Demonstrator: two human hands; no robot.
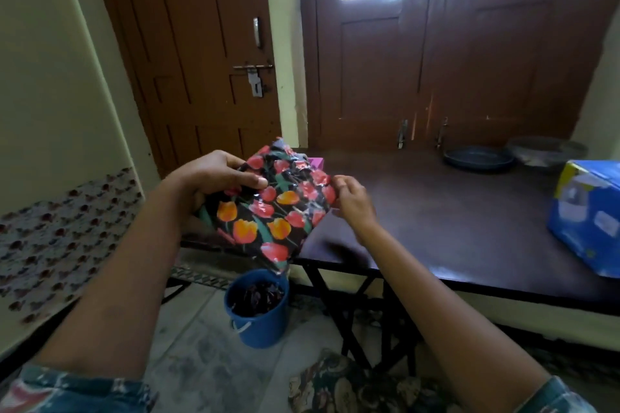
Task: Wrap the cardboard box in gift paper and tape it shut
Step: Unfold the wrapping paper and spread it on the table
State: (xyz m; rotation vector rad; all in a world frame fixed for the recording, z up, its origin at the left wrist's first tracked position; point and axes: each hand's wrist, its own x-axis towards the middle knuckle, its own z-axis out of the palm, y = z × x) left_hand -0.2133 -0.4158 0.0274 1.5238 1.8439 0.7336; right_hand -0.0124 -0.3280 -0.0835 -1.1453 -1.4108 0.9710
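Above the left end of the dark brown tabletop [453, 218], the box wrapped in glossy black gift paper with red and orange tulips [268, 214] is held tilted in the air by both hands. Its upper left side is gripped by the left hand [214, 178], thumb laid on top. Its right edge is pinched by the right hand [354, 201]. A blue plastic bucket [265, 322] is seen on the floor below. A blue printed carton [590, 214] is set at the table's right.
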